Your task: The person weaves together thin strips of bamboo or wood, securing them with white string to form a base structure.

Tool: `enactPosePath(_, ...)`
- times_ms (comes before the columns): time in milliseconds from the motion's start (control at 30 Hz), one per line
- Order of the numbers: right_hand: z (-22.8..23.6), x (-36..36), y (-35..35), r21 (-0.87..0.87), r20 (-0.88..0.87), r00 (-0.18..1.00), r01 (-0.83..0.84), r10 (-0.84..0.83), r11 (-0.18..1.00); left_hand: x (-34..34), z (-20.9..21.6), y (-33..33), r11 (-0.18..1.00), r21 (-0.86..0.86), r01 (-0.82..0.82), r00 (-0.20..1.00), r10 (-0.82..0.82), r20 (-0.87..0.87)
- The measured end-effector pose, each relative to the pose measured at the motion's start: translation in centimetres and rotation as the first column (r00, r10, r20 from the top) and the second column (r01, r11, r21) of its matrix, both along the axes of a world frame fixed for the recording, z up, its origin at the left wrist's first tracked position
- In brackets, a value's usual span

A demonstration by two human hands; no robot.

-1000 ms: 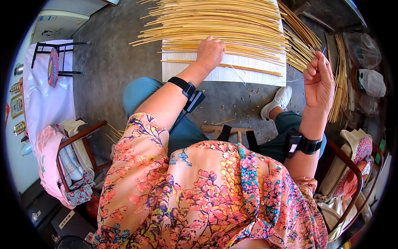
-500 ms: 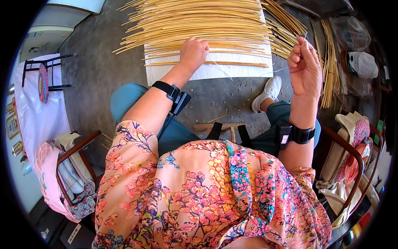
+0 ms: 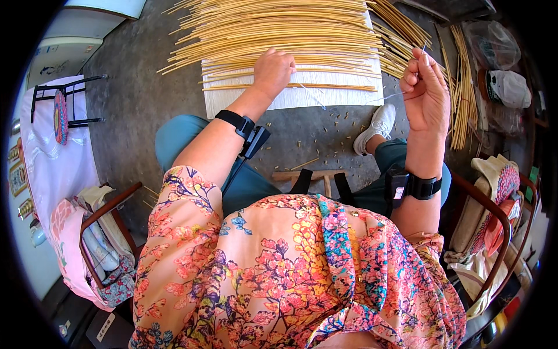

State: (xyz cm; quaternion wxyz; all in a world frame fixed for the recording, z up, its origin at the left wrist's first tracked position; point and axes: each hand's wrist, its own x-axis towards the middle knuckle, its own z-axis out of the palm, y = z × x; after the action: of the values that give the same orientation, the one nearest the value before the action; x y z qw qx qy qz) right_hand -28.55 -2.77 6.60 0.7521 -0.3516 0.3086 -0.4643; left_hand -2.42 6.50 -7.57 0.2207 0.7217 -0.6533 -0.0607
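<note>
Against half a second ago, little differs: the right hand (image 3: 427,93) sits slightly closer to the board (image 3: 343,99), while the left hand (image 3: 274,72) matches its earlier place over it. Compared with a second ago, the view has shifted, so the board appears farther left. The right fingers, beyond the board's right edge, pinch a pale thread (image 3: 314,98), which also trails across the board's near edge. The left fingers are curled at the near rows of sticks (image 3: 279,35); their tips are hidden, so I cannot tell what they grip. The sticks lie across the board, one lone stick (image 3: 331,88) nearest its front edge. Right of the board, past a bundle (image 3: 462,93), are a clear bag (image 3: 494,45) and a tub (image 3: 508,88) partly under white plastic; their contents are unclear.
</note>
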Motion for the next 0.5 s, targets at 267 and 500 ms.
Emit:
enactPosePath(267, -0.12, -0.08, -0.21, 0.004, 0.010, 1.000, 0.015, -0.015, 1.000, -0.58, 0.02, -0.42, 0.995, 0.071, 0.066, 0.983, -0.077, 0.165)
enactPosePath(500, -0.27, 0.01, -0.17, 0.000, 0.006, 1.000, -0.005, 0.005, 1.000, -0.50, 0.02, -0.35, 0.993, 0.051, 0.107, 0.986, -0.112, 0.119)
